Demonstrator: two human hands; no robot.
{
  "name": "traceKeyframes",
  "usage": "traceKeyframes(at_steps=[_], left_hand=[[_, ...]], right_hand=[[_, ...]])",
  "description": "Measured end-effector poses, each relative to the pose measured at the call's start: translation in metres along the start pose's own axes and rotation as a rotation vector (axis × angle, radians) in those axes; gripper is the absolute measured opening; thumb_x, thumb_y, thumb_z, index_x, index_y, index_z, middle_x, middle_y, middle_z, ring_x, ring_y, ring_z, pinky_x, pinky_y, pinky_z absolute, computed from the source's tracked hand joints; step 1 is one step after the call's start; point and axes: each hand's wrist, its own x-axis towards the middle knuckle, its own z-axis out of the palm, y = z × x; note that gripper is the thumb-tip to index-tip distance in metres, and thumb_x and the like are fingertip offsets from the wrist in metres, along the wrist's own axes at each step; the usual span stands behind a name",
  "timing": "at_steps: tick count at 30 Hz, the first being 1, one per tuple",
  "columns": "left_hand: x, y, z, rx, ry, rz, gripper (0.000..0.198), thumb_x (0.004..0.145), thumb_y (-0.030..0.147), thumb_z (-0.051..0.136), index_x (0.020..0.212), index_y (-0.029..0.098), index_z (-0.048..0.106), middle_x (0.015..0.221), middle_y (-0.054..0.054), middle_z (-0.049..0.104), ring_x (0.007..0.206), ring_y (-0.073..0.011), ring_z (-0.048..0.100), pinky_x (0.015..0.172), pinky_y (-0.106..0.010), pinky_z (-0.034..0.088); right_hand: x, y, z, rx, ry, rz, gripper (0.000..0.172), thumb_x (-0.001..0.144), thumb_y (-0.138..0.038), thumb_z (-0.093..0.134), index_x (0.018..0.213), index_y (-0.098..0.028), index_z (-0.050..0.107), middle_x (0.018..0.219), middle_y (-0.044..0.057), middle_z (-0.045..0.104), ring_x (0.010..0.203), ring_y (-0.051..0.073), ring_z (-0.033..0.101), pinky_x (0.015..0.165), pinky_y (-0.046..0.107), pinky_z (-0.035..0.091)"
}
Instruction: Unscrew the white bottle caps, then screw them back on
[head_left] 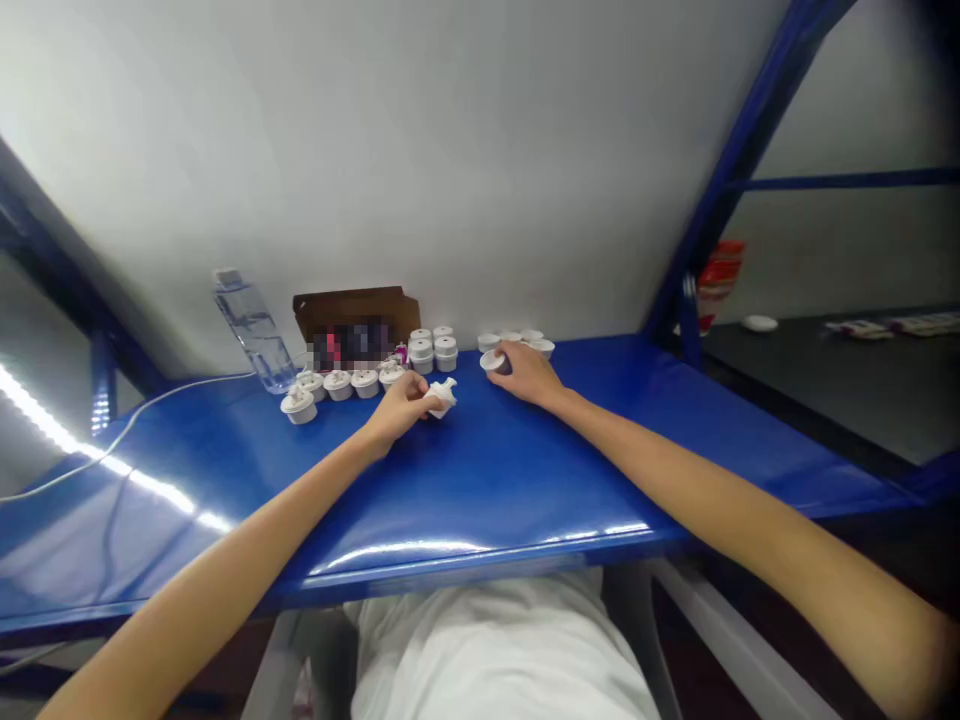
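Observation:
My left hand is closed, its thumb and fingers pinching a small white plastic part with a short prong, just above the table. My right hand curls around a small white round cup, which is tilted with its opening partly toward me. Behind that hand stands a group of similar white cups. Beyond my left fingers is a row of white round fittings, and next to it are stacked white round pieces.
An open cardboard box leans by the wall. A clear water bottle stands at the left, near a white cable. Blue frame posts flank the glossy blue table. On the dark right-hand surface sits a red packet.

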Motion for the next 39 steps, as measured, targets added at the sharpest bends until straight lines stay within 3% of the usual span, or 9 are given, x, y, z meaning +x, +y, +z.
traceKeyframes(at_steps=[6,9,12,15,18,24,31,35,39], left_hand=[[-0.004,0.004,-0.011,0.455,-0.039,0.243,0.036,0.069,0.037,0.077,0.091,0.021,0.054,0.089,0.0,0.067,0.085,-0.0188,0.063,0.073,-0.029,0.049],[-0.005,0.009,-0.018,0.527,-0.146,0.301,0.052,0.074,0.037,0.073,0.121,0.022,0.056,0.097,-0.003,0.071,0.085,-0.0203,0.065,0.078,-0.031,0.051],[-0.004,0.01,-0.022,0.554,-0.193,0.339,0.06,0.079,0.033,0.068,0.136,0.024,0.054,0.107,-0.006,0.072,0.091,-0.0219,0.067,0.084,-0.033,0.052],[-0.003,0.011,-0.025,0.622,-0.18,0.352,0.05,0.078,0.03,0.065,0.127,0.022,0.063,0.117,-0.009,0.07,0.097,-0.0232,0.066,0.086,-0.034,0.052],[-0.001,0.012,-0.029,0.692,-0.145,0.342,0.043,0.073,0.028,0.067,0.115,0.021,0.067,0.107,-0.006,0.07,0.092,-0.0227,0.065,0.083,-0.033,0.051],[0.002,0.012,-0.043,0.761,-0.019,0.297,0.035,0.07,0.04,0.071,0.095,0.021,0.055,0.093,-0.003,0.066,0.084,-0.0214,0.064,0.077,-0.032,0.049],[-0.001,0.025,-0.057,1.003,-0.116,0.237,0.045,0.072,0.045,0.067,0.11,0.023,0.057,0.089,-0.003,0.068,0.078,-0.0236,0.064,0.068,-0.031,0.043],[-0.007,0.035,-0.066,1.27,-0.054,0.138,0.038,0.072,0.047,0.066,0.102,0.024,0.066,0.088,-0.007,0.07,0.082,-0.0299,0.066,0.069,-0.035,0.042],[-0.011,0.041,-0.083,1.465,0.024,0.1,0.035,0.07,0.045,0.067,0.096,0.022,0.071,0.099,-0.014,0.071,0.101,-0.0373,0.064,0.083,-0.042,0.044]], right_hand=[[-0.001,-0.009,-0.005,0.059,0.082,-0.081,0.028,0.083,-0.03,0.065,0.108,-0.018,0.061,0.114,0.012,0.062,0.103,0.025,0.061,0.093,0.037,0.049],[-0.004,-0.022,-0.005,0.084,-0.057,-0.158,0.018,0.087,-0.03,0.062,0.1,-0.018,0.064,0.099,0.008,0.068,0.089,0.023,0.064,0.084,0.035,0.05],[-0.009,-0.028,0.001,0.083,-0.166,-0.166,0.03,0.089,-0.036,0.063,0.113,-0.018,0.065,0.112,0.011,0.071,0.098,0.025,0.067,0.09,0.038,0.051],[-0.011,-0.026,0.007,0.073,-0.184,-0.122,0.042,0.092,-0.04,0.062,0.126,-0.017,0.062,0.127,0.015,0.068,0.111,0.028,0.066,0.099,0.042,0.049],[-0.009,-0.02,0.011,0.06,-0.178,-0.093,0.045,0.093,-0.042,0.062,0.128,-0.014,0.062,0.131,0.017,0.066,0.118,0.03,0.064,0.104,0.044,0.048],[-0.004,-0.013,0.013,0.084,-0.187,-0.098,0.042,0.092,-0.041,0.064,0.124,-0.014,0.064,0.129,0.018,0.067,0.118,0.032,0.064,0.103,0.046,0.049],[-0.007,-0.017,0.012,0.162,-0.182,-0.239,0.042,0.092,-0.032,0.062,0.131,-0.017,0.06,0.132,0.014,0.064,0.124,0.029,0.06,0.108,0.045,0.047],[0.01,-0.029,0.014,0.166,-0.131,-0.342,0.057,0.091,-0.029,0.06,0.145,-0.015,0.048,0.148,0.017,0.05,0.139,0.029,0.048,0.116,0.045,0.04],[0.044,-0.043,0.023,0.097,-0.135,-0.286,0.063,0.091,-0.028,0.06,0.15,-0.014,0.042,0.158,0.019,0.039,0.145,0.032,0.041,0.119,0.047,0.036]])
